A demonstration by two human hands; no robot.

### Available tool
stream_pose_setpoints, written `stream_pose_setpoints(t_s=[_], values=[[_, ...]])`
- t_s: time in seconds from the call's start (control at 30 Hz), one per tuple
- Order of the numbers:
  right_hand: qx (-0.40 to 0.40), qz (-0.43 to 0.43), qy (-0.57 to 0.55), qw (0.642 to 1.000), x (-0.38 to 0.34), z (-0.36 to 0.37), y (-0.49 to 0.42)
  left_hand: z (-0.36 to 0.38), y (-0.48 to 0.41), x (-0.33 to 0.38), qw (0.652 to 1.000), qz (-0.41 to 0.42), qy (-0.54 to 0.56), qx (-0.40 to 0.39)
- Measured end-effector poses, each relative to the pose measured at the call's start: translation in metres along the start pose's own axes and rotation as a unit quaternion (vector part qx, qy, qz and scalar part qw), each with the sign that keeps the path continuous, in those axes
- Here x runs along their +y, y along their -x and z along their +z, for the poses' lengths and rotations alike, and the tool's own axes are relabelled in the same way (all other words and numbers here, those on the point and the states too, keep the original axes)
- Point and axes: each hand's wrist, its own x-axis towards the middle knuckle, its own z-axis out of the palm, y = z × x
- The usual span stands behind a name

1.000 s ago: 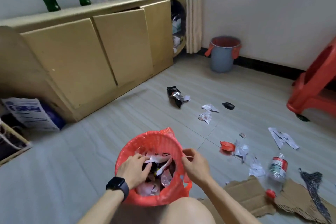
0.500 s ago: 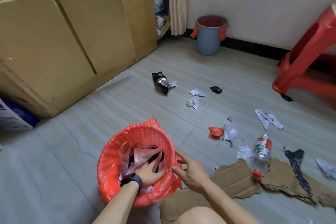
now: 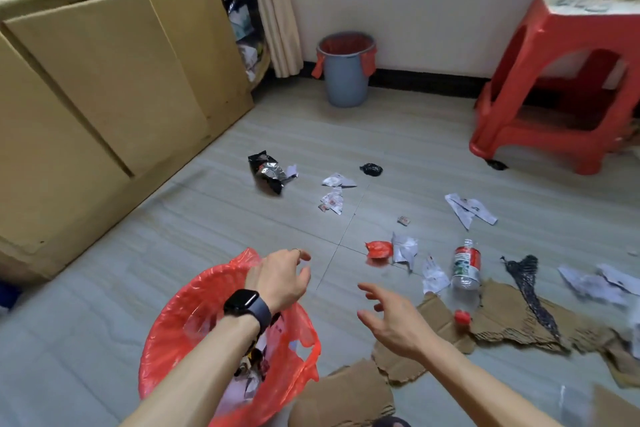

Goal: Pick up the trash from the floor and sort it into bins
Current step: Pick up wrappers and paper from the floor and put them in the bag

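Left hand [image 3: 280, 279] over the far rim of the red-lined bin [image 3: 166, 333], fingers loosely curled, empty, right hand [image 3: 391, 321] just right of the bin, fingers spread, holding nothing, red wrapper [image 3: 379, 249] and plastic bottle [image 3: 465, 267] on the floor [image 3: 173, 253] farther right of the bin, apart from both hands' fingers

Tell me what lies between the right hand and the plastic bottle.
Head view: a crumpled white paper scrap and an edge of the torn cardboard lie between the right hand and the plastic bottle.
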Motion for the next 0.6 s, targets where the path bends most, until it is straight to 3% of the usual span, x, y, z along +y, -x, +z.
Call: stream_pose_setpoints(t_s=[0.17,0.33,0.6], values=[[0.056,0.086,0.015,0.995,0.071,-0.034,-0.014,0.054,-0.050,0.069,0.994,0.058,0.001,-0.089],[0.048,0.177,0.040,0.982,0.148,-0.038,-0.046,0.134,-0.106,0.109,0.982,0.058,-0.019,-0.176],[0.064,0.233,0.013,0.970,0.197,-0.024,-0.126,0.215,-0.189,0.118,0.981,0.029,0.001,-0.189]])
